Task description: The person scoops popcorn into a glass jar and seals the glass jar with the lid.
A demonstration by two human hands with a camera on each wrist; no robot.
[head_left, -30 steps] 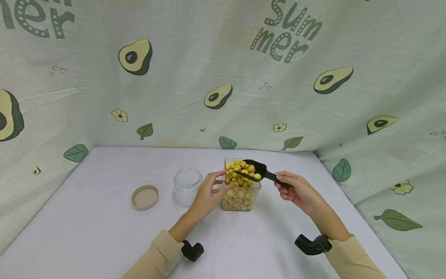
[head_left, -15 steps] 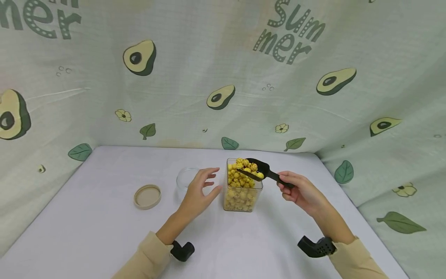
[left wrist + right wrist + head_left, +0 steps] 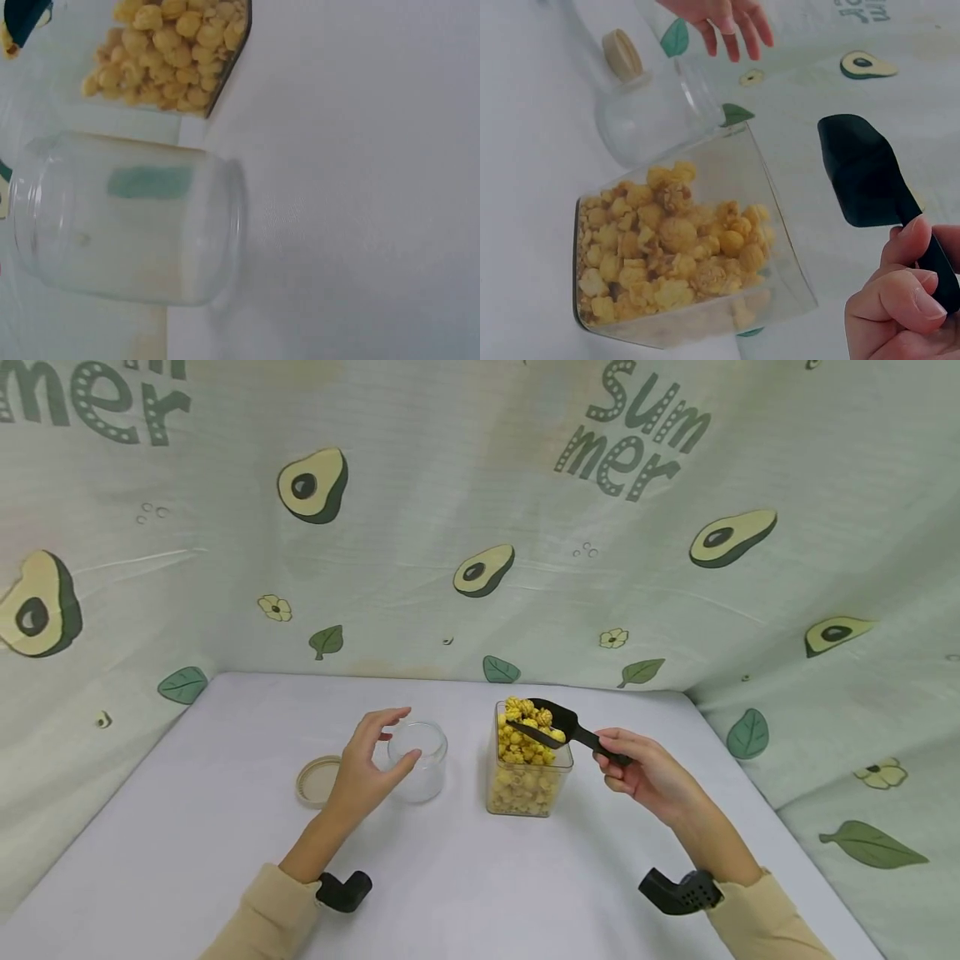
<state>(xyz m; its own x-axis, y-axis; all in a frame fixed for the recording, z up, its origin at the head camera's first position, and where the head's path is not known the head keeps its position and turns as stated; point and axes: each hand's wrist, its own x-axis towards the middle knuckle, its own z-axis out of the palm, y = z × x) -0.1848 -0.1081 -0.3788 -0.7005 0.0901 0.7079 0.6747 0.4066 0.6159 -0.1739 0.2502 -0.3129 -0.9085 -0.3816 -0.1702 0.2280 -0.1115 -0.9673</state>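
Observation:
My right hand [image 3: 647, 775] grips the handle of a black scoop [image 3: 564, 720], which carries yellow popcorn [image 3: 534, 714] above a clear square container [image 3: 522, 789]. More popcorn [image 3: 667, 240] partly fills that container. On the left, my left hand [image 3: 367, 767] is beside a clear round jar [image 3: 429, 768], thumb and fingers spread apart with nothing held. The thumb overlaps the jar in the head view. Upright and with nothing inside, the jar [image 3: 127, 217] fills much of the left wrist view. No left fingers show there.
A beige round lid [image 3: 317, 779] lies on the white tabletop [image 3: 465, 885], partly hidden behind the left hand. Behind the table hangs a pale cloth [image 3: 420, 485] printed with avocados and leaves. Each wrist wears a black camera mount [image 3: 345, 891].
My left hand has let go of the square container and moved left, past the jar to its left side. The right hand still holds the loaded scoop in nearly the same place.

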